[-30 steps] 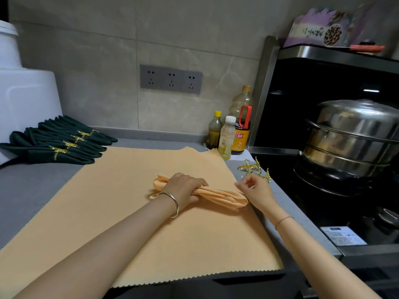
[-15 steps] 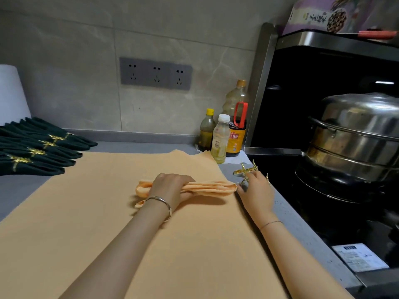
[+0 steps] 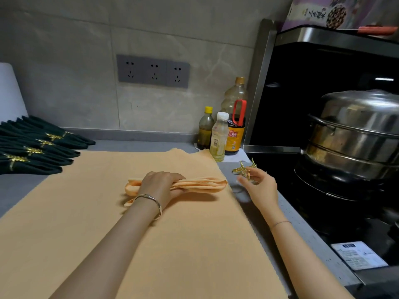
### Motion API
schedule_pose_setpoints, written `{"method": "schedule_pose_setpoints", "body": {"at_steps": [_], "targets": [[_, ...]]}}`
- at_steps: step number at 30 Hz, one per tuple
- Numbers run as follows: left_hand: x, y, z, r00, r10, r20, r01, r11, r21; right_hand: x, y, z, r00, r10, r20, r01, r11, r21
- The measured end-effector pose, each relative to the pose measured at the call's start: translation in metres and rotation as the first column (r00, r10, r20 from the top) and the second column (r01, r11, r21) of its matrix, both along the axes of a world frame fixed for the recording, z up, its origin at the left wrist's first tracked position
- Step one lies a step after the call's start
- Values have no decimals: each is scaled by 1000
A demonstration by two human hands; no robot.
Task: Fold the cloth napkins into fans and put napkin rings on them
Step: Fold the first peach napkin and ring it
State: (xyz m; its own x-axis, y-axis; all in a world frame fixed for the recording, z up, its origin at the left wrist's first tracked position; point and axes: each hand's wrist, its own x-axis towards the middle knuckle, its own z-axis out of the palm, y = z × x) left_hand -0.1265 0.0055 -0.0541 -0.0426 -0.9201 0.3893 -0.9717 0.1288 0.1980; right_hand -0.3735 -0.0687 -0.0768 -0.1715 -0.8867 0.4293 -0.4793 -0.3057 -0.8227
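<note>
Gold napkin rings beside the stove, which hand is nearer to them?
Right. The right hand pinches one of the gold napkin rings; the left hand grips the folded orange napkin, off to their left.

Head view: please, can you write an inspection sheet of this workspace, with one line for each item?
Surface: grey counter, with an orange cloth spread over it.
Job's things: folded orange napkin on the cloth; green napkins with gold rings, far left.
Clutter: bottles by the wall.
Grippers: left hand grips the orange napkin; right hand pinches a gold napkin ring.
Cables: nothing seen.
Surroundings: wall sockets; steamer pot on the stove.
</note>
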Motion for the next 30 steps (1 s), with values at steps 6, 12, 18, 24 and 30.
{"method": "schedule_pose_setpoints", "body": {"at_steps": [6,12,18,24,30], "targets": [[7,2,4,999,31,-11,-30,999,22,11,22,13,892,384,238,-399,917,19],[6,4,9,1000,15,12,-15,999,41,18,29,9,794,593,133,-598,801,-2],[-6,6,12,992,-63,112,54,996,75,31,34,2,788,588,-183,-600,800,-8],[-17,10,13,985,-43,167,31,997,74,37,35,0,744,384,-546,-524,843,-121],[-15,7,5,988,-51,143,42,997,66,33,30,-2,777,183,-602,-397,884,-245]]}}
